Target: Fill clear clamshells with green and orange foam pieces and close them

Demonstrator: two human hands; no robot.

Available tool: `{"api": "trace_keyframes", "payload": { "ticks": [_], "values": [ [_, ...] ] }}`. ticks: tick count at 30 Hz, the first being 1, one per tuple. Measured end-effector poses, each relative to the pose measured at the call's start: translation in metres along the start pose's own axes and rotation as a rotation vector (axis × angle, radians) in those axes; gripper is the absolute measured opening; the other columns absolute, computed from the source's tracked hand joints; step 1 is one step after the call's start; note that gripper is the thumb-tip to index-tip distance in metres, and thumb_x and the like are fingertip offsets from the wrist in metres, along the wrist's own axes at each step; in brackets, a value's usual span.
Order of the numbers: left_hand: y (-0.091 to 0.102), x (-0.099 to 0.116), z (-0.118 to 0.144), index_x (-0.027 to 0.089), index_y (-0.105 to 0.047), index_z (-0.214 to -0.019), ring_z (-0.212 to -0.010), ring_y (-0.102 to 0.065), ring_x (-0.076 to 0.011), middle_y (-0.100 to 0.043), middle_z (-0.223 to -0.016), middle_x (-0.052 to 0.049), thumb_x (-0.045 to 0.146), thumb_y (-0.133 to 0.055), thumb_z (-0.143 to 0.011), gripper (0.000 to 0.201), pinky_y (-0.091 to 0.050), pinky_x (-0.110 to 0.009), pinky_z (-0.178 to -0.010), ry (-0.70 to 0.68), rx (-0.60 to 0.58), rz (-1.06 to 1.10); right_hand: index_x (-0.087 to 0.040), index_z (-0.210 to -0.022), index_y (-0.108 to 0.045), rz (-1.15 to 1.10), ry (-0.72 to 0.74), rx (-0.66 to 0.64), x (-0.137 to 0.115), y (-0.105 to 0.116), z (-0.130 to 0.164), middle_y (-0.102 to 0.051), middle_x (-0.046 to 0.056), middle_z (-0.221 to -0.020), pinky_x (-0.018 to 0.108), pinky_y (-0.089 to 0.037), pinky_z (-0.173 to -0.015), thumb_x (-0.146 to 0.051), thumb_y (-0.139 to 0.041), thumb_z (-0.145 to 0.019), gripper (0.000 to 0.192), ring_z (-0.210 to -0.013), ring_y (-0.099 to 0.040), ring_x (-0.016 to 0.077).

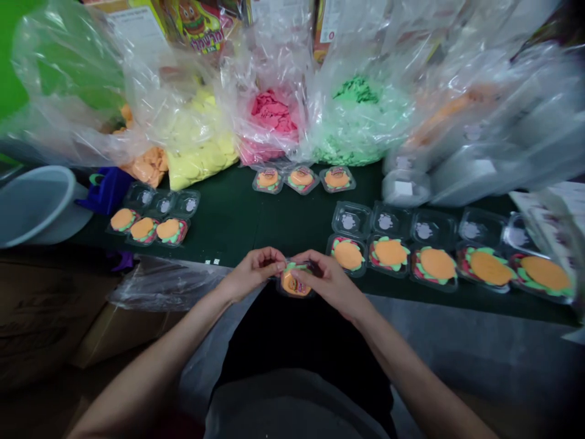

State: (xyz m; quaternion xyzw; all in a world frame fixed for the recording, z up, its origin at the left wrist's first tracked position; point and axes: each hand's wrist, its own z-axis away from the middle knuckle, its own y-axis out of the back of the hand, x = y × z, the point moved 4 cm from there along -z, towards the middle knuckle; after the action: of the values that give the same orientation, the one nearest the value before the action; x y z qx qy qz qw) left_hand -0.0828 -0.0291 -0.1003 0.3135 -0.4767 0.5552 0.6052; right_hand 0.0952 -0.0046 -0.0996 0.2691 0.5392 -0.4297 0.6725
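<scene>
Hands meet at the near edge of the dark green table point(256, 213), left hand point(253, 271) and right hand point(322, 277) both pinching one small clear plastic clamshell point(295, 283) with orange burger-shaped filling, just left of a row of open filled clamshell trays point(439, 265).

Both the left hand point(253, 270) and right hand point(323, 277) meet on a small clamshell pack point(295, 283) at the tabletop point(242, 219) edge, with a row of open packs point(450, 256) just right of the right hand, a smaller open set point(153, 218) beyond-left of the left hand, three closed packs point(301, 179) straight beyond, and bags point(274, 116) behind those.
</scene>
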Motion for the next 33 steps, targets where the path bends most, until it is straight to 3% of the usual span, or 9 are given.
{"api": "trace_keyframes", "payload": {
  "ticks": [3,6,13,20,27,30,33],
  "values": [
    [0.017,0.011,-0.020,0.012,-0.067,-0.089,-0.072,-0.054,-0.0116,-0.061,-0.078,-0.001,0.044,-0.082,-0.079,0.037,-0.042,-0.026,-0.072,0.027,-0.077,-0.043,-0.018,-0.084,-0.075,0.166,0.020,-0.025,-0.015,0.004,-0.034,-0.071,0.003,-0.083,0.030,-0.048,-0.072,-0.036,-0.076,-0.078,0.019,-0.077,-0.063,0.0169],
    [0.026,0.018,-0.029,0.012,-0.066,-0.091,-0.070,-0.053,-0.0107,-0.061,-0.077,0.000,0.043,-0.081,-0.079,0.037,-0.040,-0.025,-0.069,0.050,-0.112,-0.097,-0.016,-0.077,-0.073,0.176,-0.038,-0.149,-0.022,0.002,-0.059,-0.068,0.000,-0.070,0.028,-0.044,-0.065,-0.036,-0.078,-0.072,0.022,-0.065,-0.058,0.0137],
    [0.028,0.019,-0.036,0.013,-0.063,-0.088,-0.070,-0.053,-0.0106,-0.060,-0.075,0.001,0.037,-0.077,-0.081,0.028,-0.041,-0.025,-0.068,0.077,-0.182,-0.132,-0.016,-0.070,-0.068,0.158,-0.165,-0.252,-0.019,-0.001,-0.082,-0.065,-0.002,-0.061,0.025,-0.038,-0.058,-0.035,-0.083,-0.062,0.026,-0.058,-0.052,0.0107],
    [0.032,0.015,-0.045,0.013,-0.064,-0.086,-0.069,-0.052,-0.0097,-0.060,-0.074,0.002,0.033,-0.078,-0.079,0.025,-0.041,-0.024,-0.070,0.119,-0.167,-0.069,-0.017,-0.064,-0.066,0.116,-0.223,-0.268,-0.014,-0.001,-0.092,-0.061,-0.003,-0.056,0.024,-0.034,-0.055,-0.029,-0.082,-0.059,0.021,-0.054,-0.048,0.0095],
    [0.037,0.015,-0.044,0.013,-0.067,-0.084,-0.067,-0.053,-0.0096,-0.062,-0.073,0.001,0.037,-0.085,-0.074,0.032,-0.042,-0.024,-0.068,0.132,-0.146,0.005,-0.016,-0.062,-0.068,0.111,-0.241,-0.294,-0.015,-0.002,-0.098,-0.064,0.000,-0.059,0.025,-0.038,-0.056,-0.028,-0.080,-0.058,0.018,-0.057,-0.053,0.0119],
    [0.043,0.015,-0.045,0.011,-0.071,-0.088,-0.068,-0.055,-0.0096,-0.065,-0.075,-0.001,0.038,-0.086,-0.074,0.033,-0.043,-0.023,-0.069,0.107,-0.077,0.035,-0.015,-0.069,-0.070,0.136,-0.198,-0.243,-0.018,0.000,-0.106,-0.066,0.001,-0.063,0.028,-0.043,-0.062,-0.032,-0.080,-0.064,0.020,-0.061,-0.056,0.0133],
    [0.061,0.018,-0.049,0.011,-0.073,-0.089,-0.070,-0.059,-0.0105,-0.068,-0.078,-0.003,0.040,-0.088,-0.070,0.037,-0.046,-0.024,-0.071,0.053,0.053,0.027,-0.015,-0.082,-0.074,0.190,-0.099,-0.156,-0.025,0.000,-0.109,-0.070,0.004,-0.076,0.033,-0.048,-0.074,-0.035,-0.075,-0.075,0.021,-0.073,-0.061,0.0169]
  ]
}}
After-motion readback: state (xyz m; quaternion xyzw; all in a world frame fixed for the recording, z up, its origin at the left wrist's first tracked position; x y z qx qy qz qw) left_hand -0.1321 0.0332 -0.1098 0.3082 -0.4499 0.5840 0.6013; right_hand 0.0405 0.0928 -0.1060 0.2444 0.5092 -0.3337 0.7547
